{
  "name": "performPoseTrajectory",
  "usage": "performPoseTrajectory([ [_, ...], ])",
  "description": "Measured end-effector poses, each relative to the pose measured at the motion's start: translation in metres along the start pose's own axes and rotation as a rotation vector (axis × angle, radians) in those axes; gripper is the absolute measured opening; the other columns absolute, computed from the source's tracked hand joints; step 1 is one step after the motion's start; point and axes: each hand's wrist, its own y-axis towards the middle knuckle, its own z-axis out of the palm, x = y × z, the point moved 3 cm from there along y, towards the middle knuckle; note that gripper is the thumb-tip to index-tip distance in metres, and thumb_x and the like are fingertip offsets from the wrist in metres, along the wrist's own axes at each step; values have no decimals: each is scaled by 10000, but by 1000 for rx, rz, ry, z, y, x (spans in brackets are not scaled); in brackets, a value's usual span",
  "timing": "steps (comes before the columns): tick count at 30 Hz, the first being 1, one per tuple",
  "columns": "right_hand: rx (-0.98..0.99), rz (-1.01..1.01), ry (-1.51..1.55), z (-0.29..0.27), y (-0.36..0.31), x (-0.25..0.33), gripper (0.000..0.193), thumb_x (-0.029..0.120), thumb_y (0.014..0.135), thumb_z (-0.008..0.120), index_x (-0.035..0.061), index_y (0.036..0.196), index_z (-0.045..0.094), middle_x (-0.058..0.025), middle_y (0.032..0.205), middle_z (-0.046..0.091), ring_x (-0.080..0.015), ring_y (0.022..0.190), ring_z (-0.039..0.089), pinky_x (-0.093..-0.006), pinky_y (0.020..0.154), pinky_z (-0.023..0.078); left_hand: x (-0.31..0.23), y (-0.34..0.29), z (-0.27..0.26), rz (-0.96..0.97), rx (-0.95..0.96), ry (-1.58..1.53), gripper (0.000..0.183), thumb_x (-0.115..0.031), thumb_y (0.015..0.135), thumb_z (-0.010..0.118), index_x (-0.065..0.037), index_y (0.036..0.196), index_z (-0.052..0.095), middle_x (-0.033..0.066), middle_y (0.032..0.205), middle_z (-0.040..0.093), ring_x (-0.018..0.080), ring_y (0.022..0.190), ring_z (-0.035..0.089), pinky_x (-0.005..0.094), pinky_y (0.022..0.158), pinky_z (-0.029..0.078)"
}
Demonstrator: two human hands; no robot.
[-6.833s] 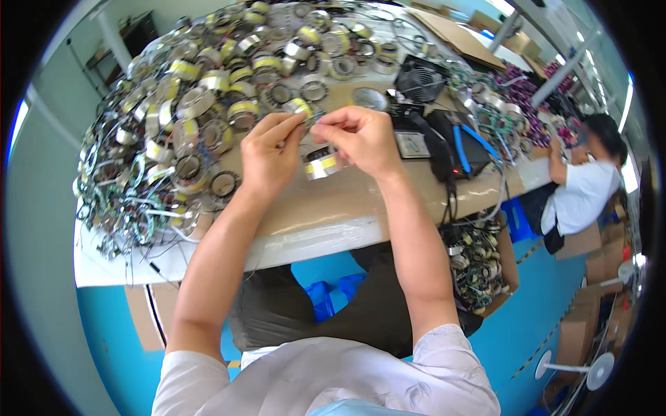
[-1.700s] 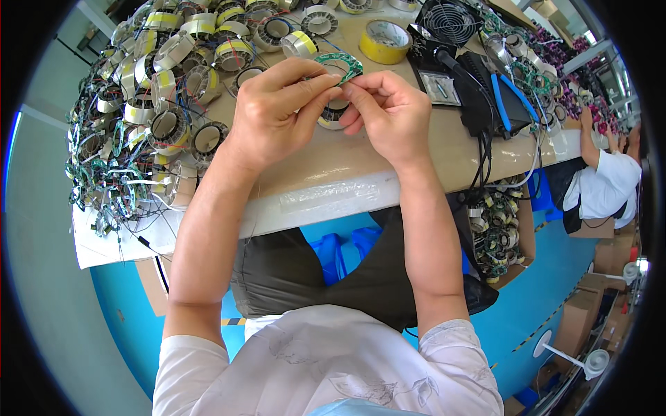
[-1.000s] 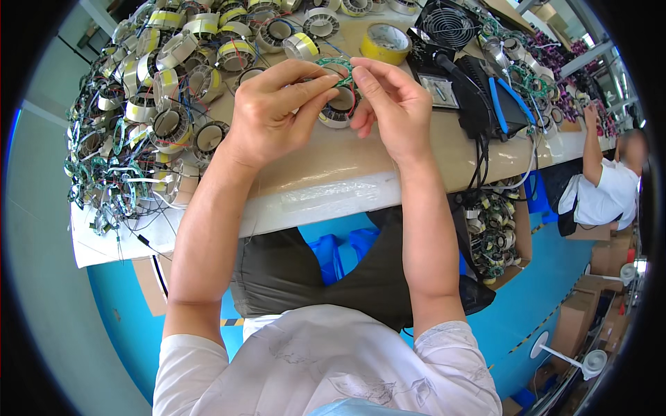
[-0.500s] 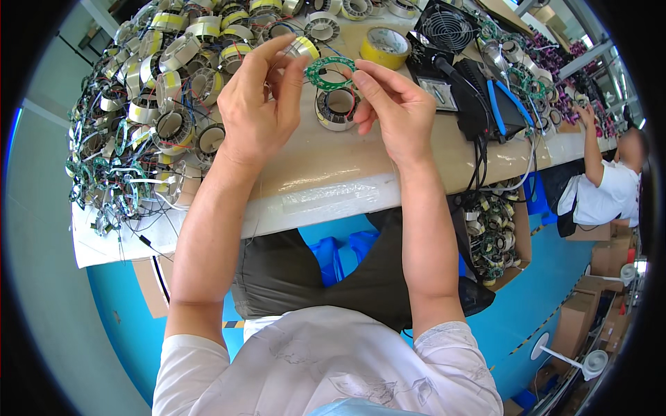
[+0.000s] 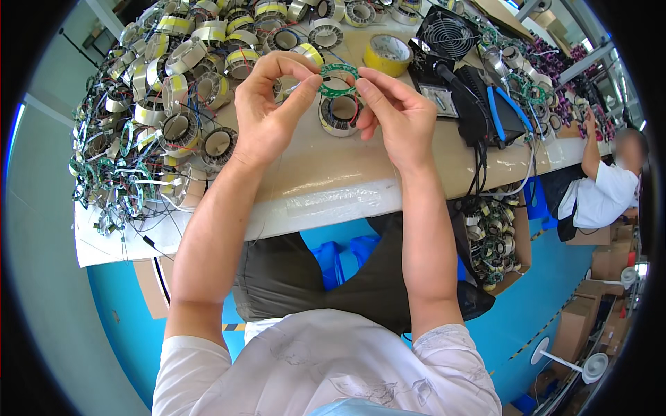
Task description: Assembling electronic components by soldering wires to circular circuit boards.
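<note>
A green ring-shaped circuit board (image 5: 338,91) is held up between my two hands over the table. My left hand (image 5: 272,104) pinches its left edge between thumb and fingers. On the opposite edge, the thumb and forefinger of my right hand (image 5: 401,114) grip it. Just below the board stands a round motor stator (image 5: 338,123) on the tabletop, with a red wire at its right side. The board partly covers the view above it, and whether a wire joins the two I cannot tell.
Many stators (image 5: 182,128) with wires and green boards are heaped at the left. Beyond my hands lies a roll of yellow tape (image 5: 388,55). To the right are a black fan (image 5: 447,33), blue-handled pliers (image 5: 510,111) and a box of stators (image 5: 494,239). A co-worker (image 5: 602,187) sits far right.
My left hand has moved right and closed on the board's left edge; before, its fingers were apart from it. The board has shifted slightly right and tilted.
</note>
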Motion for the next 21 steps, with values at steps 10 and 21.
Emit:
performPoseTrajectory([
  [10,22,29,28,0,0,0,289,132,915,742,-40,1143,700,-67,781,700,-99,552,628,-224,436,472,4,1,8,19,229,-99,38,-4,933,585,-21,924,552,185,1080,702,271,1181,599,428,1067,419],
  [21,-219,80,158,-18,4,7,454,239,948,697,-59,1270,578,-188,996,732,-118,511,611,-244,400,479,4,-1,8,44,209,-87,58,6,920,597,-5,916,541,143,997,712,266,1151,621,404,1015,471],
])
